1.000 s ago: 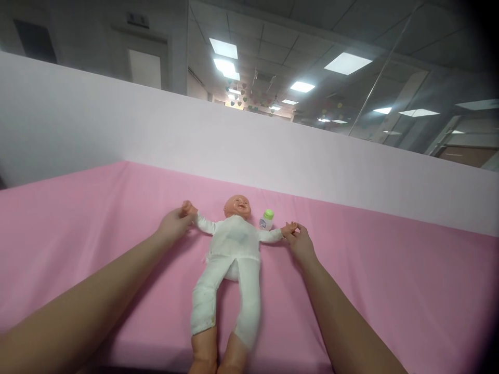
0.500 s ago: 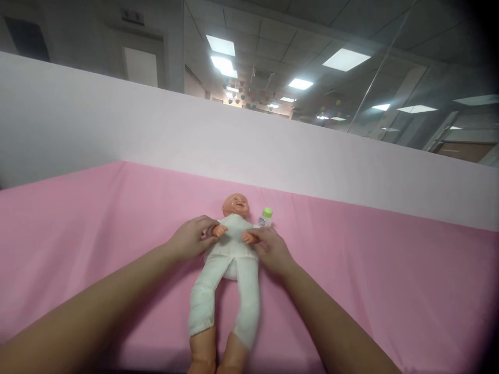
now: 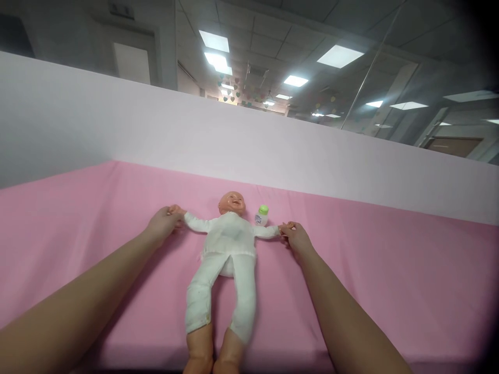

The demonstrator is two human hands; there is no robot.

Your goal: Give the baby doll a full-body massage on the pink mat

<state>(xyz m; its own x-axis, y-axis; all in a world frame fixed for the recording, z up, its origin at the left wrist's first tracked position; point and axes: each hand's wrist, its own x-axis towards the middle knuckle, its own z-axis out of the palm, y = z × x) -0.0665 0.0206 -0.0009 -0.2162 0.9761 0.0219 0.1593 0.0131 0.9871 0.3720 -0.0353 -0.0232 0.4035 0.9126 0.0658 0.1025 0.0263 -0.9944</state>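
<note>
A baby doll (image 3: 230, 236) with a white cloth body and a bare plastic head, hands and feet lies on its back, its feet toward me. Both its arms are stretched out sideways. My left hand (image 3: 163, 224) is closed on the doll's hand at the left. At the right, my right hand (image 3: 297, 238) pinches the doll's other hand between thumb and fingers. Just beyond the doll's right-side arm stands a small clear bottle (image 3: 261, 215) with a green cap and a printed label; neither hand touches it.
Pink cloth (image 3: 374, 270) covers the table under the doll. A white wall (image 3: 249, 143) runs along the back, with a glass pane (image 3: 304, 62) above it showing ceiling lights. The table's front edge passes near the doll's feet.
The doll's arms were spread wide, then folded in over its chest half a second ago, and are now spread outward again. Both my hands moved with them. The bottle has stayed in place.
</note>
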